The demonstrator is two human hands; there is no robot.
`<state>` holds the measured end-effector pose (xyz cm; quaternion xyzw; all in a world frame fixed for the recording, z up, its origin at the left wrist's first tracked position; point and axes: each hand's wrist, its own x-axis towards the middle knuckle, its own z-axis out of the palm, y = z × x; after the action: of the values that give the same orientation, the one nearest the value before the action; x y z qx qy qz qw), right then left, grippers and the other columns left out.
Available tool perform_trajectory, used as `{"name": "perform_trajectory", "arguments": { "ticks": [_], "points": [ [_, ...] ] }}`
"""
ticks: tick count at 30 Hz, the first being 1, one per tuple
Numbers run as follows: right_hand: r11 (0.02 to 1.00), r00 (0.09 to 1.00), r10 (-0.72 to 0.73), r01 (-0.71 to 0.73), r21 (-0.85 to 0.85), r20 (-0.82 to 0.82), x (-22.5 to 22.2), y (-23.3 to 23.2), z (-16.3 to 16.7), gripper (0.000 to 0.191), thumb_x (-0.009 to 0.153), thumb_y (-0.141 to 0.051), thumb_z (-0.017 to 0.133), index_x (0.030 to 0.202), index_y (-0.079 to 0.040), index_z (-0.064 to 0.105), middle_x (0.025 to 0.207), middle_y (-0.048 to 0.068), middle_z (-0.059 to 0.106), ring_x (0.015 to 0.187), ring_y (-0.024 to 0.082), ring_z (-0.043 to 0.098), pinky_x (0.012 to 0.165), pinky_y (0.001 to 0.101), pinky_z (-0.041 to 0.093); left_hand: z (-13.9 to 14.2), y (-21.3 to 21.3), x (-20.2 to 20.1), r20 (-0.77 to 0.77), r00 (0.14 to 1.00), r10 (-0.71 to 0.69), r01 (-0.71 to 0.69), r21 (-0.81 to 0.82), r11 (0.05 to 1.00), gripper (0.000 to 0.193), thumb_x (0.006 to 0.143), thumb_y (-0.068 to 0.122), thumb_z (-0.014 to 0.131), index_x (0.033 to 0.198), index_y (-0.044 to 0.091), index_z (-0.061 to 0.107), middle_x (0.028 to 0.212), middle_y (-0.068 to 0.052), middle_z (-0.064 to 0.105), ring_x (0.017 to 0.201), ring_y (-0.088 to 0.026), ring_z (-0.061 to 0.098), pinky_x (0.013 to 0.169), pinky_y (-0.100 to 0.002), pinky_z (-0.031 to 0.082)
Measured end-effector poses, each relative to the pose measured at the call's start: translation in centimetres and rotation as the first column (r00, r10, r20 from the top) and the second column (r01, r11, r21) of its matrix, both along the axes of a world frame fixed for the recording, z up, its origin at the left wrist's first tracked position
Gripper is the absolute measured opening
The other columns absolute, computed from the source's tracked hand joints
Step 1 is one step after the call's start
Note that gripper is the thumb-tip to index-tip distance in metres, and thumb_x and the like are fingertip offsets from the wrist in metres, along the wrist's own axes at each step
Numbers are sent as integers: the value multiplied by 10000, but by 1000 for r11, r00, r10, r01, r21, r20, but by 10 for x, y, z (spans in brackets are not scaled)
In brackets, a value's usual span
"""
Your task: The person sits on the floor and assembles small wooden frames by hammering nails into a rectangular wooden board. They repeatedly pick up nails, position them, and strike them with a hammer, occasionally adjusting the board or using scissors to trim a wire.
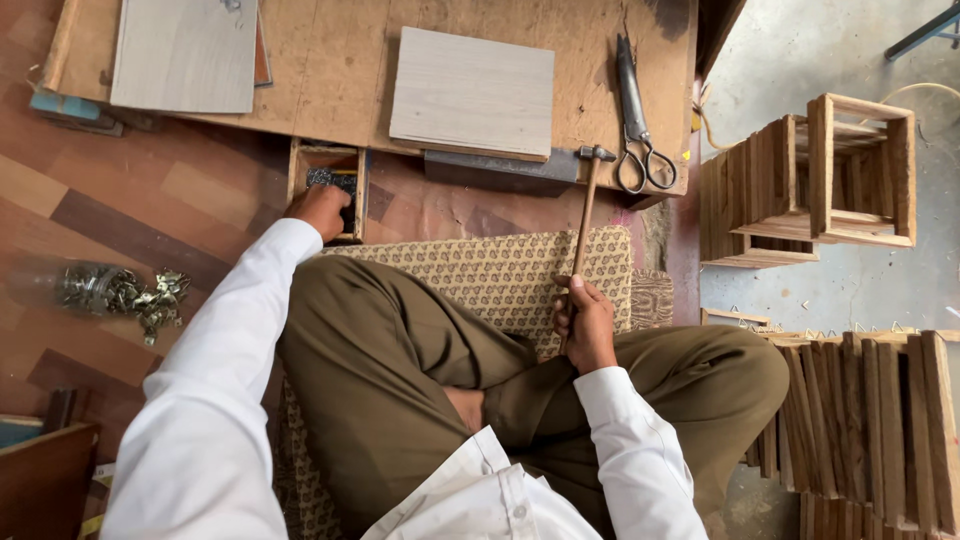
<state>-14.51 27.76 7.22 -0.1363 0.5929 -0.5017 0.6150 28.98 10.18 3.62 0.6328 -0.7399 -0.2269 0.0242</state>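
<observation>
Workshop floor, seated worker on a patterned mat (500,275) before a low plywood board (340,70) carrying a pale panel (472,92) and scissors (640,130). Stacked wooden crates (810,180) stand to the right. Right hand (588,325) is closed around a hammer (585,215), head up. Left hand (320,210) reaches into a small wooden box (330,185) of nails, fingers hidden. Judged: fetching a nail; next comes careful placement.

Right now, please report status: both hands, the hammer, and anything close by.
Left hand reaching into small wooden box of nails. Right hand gripping hammer by handle, head up. Scissors lie beside hammer head, apart.
</observation>
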Motion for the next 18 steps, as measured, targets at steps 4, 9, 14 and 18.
{"name": "perform_trajectory", "arguments": {
  "ticks": [4,9,14,18],
  "points": [
    [1000,1000,8,-9,-10,-20,0,1,0,345,1064,-287,533,1172,7,677,688,44,555,505,120,428,446,268,336,-2,0,-2,-13,1000,-6,6,-33,999,426,774,-60,613,1122,120,782,1141,-231,709,1024,-440,679,912,-506,546],
    [1000,1000,3,-3,-12,-7,1,0,0,342,1066,-285,531,1169,6,677,697,40,569,510,117,440,449,266,342,2,3,1,-134,990,35,-49,-103,994,242,807,52,706,1033,68,791,1044,-229,737,947,-418,710,889,-464,580],
    [1000,1000,12,-12,-14,-4,1,0,1,342,1066,-290,526,1162,-3,685,693,42,572,514,114,447,450,267,350,3,5,2,-240,956,167,-186,-62,981,120,798,53,775,918,42,783,928,-177,766,845,-338,742,819,-418,593],
    [1000,1000,12,-12,-11,-9,2,1,2,330,1066,-295,529,1151,-14,678,693,39,576,514,114,449,448,267,349,5,7,7,-373,877,302,-301,62,952,181,820,-19,757,982,61,744,885,-144,765,780,-265,756,744,-387,607]
  ]
}}
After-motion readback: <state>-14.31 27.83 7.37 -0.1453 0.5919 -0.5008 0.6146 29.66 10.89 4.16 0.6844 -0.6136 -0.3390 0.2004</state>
